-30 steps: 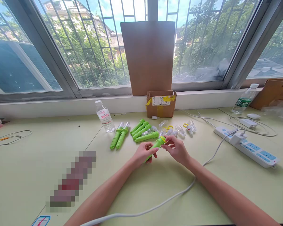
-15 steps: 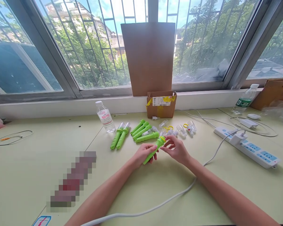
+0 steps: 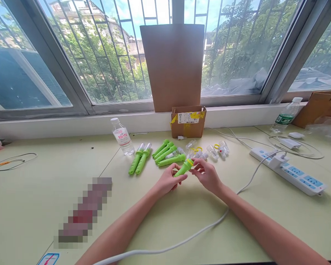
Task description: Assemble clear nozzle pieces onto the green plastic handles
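My left hand (image 3: pixel 168 181) is closed round a green plastic handle (image 3: pixel 183 168) with a yellow ring at its upper end. My right hand (image 3: pixel 206 175) pinches that yellow end with its fingertips. Both hands hover just above the pale green table (image 3: pixel 44 191). Right behind them lie a bunch of green handles (image 3: pixel 167 152), two finished green pieces with clear caps (image 3: pixel 139 159), and several clear caps with yellow rings (image 3: pixel 213 151).
A water bottle (image 3: pixel 122 136) stands left of the parts, a small open cardboard box (image 3: pixel 188 121) behind them under a tall cardboard sheet (image 3: pixel 173 66). A white power strip (image 3: pixel 289 171) lies at right; its cable (image 3: pixel 182 241) runs across the table under my right forearm.
My left hand has slid along the green handle, so less of its lower end sticks out. The handle now sits slightly higher and more upright. My right hand keeps its pinch on the yellow end.
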Tool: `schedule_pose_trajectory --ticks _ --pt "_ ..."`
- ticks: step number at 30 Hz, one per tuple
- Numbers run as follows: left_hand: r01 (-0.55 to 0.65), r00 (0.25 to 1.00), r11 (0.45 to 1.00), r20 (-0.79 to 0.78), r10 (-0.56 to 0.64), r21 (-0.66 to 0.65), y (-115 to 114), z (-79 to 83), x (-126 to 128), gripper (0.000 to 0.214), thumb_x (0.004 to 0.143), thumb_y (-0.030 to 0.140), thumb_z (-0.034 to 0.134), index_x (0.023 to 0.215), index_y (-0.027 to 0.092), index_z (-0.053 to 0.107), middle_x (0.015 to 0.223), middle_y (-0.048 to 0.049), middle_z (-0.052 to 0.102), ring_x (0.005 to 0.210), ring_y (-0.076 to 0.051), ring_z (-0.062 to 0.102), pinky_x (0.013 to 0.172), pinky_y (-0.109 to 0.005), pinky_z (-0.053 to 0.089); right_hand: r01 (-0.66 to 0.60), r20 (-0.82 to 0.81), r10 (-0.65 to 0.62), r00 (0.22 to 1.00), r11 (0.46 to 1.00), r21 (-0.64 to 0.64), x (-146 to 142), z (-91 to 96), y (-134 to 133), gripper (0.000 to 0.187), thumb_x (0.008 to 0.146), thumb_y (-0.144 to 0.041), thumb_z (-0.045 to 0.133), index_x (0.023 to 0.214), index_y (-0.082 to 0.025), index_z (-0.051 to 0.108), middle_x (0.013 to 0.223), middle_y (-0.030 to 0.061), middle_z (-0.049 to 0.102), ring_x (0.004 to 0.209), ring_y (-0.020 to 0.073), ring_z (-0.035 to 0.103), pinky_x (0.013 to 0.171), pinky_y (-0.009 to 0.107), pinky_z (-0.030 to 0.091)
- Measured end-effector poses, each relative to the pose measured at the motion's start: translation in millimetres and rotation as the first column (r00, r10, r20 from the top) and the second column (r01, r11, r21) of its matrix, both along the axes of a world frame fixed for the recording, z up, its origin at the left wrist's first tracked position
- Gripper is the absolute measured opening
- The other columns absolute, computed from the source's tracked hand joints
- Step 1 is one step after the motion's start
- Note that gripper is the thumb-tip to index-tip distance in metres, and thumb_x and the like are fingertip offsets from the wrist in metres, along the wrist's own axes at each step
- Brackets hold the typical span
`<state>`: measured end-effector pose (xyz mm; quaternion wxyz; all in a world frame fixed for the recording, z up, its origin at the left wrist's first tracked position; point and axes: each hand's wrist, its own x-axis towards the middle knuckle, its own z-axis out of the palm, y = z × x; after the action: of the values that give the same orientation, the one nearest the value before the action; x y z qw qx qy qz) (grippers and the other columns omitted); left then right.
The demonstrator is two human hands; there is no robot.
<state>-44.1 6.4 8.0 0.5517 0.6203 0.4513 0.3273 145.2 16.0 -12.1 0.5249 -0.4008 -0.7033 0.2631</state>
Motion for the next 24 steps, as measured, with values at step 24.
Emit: schedule_pose_trajectory --ticks 24 --pt "0.100 0.993 0.990 0.066 -0.094 -0.098 1.2 -0.1 0.0 0.044 0.083 0.058 0.047 0.081 0.014 0.055 0.065 -0.0041 0.066 0.040 -0.009 0.052 0.038 -0.019 0.033 -0.066 -0.034 0.062 0.997 0.990 -0.128 1.5 -1.0 2.0 0.026 0.077 -0.035 0.067 0.092 -0.022 0.050 0.094 0.0046 0.063 0.069 0.0163 0.066 0.047 0.025 0.054"
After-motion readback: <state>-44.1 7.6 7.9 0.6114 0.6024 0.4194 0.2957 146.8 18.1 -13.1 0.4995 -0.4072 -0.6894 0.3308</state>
